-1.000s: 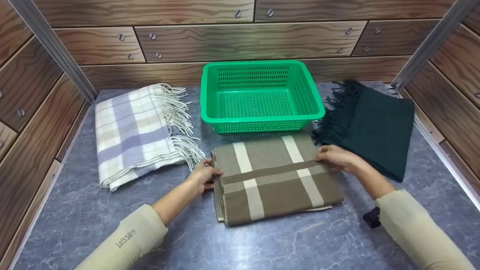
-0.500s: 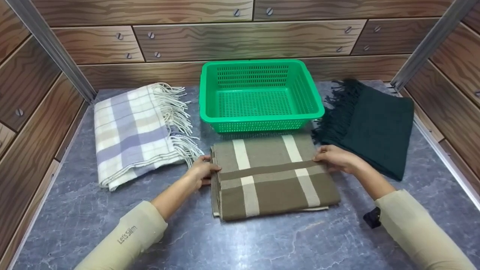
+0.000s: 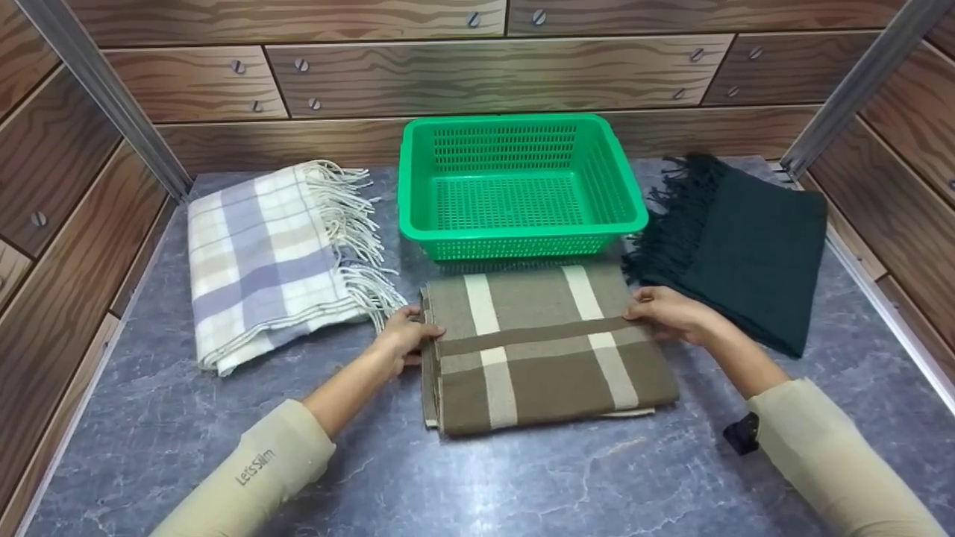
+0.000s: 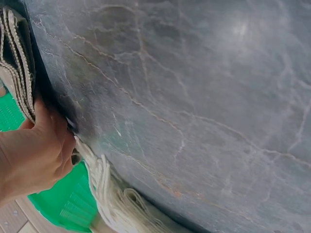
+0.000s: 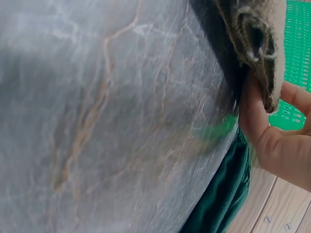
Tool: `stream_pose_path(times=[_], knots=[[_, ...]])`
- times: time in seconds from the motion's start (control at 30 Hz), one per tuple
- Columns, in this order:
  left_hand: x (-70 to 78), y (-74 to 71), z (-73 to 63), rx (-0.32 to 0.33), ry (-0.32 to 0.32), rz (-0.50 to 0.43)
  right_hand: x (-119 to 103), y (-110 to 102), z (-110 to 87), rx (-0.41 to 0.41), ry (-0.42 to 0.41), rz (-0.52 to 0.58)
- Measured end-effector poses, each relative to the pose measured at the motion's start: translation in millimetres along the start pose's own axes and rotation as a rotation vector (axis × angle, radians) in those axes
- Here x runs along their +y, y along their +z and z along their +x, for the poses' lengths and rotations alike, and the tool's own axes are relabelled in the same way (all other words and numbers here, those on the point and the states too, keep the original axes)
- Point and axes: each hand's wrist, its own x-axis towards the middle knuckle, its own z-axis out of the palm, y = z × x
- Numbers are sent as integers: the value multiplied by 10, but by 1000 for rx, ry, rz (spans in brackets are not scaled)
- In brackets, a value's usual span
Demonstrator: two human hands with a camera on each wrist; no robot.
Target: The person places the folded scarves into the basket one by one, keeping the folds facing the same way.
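A folded brown checked shawl point(image 3: 552, 350) with cream stripes lies flat in front of the green basket point(image 3: 522, 236). My left hand point(image 3: 404, 339) grips its left edge, thumb on top and fingers reaching underneath. In the left wrist view the stacked layers of the shawl point(image 4: 18, 63) show beside that hand point(image 4: 41, 145). Across from it, my right hand point(image 3: 671, 313) pinches the right edge. The right wrist view has the shawl's folded edge point(image 5: 272, 58) between the thumb and fingers of that hand point(image 5: 279, 138), the fingers on its underside.
To the left lies a folded white and lavender checked shawl point(image 3: 261, 261), its fringe pointing toward the basket. A dark green fringed shawl point(image 3: 761, 261) lies on the right, close to my right hand. Wood-patterned panels point(image 3: 492, 78) wall in the grey marbled table point(image 3: 567, 485).
Since a second ago the brown shawl has shifted slightly left and away from me, my left hand moving along with it. Over the last half second both hands hold nearly still.
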Motion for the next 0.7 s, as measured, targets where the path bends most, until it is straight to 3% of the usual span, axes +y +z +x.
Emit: stream_pose_path(times=[0.23, 0.47, 0.7], knots=[[17, -15, 23, -22, -16, -33, -2, -34, 0, -7, 12, 30], [18, -17, 35, -18, -17, -45, 30, -61, -18, -53, -67, 77], [2, -17, 50, -2, -12, -61, 44, -22, 8, 41, -10, 84]])
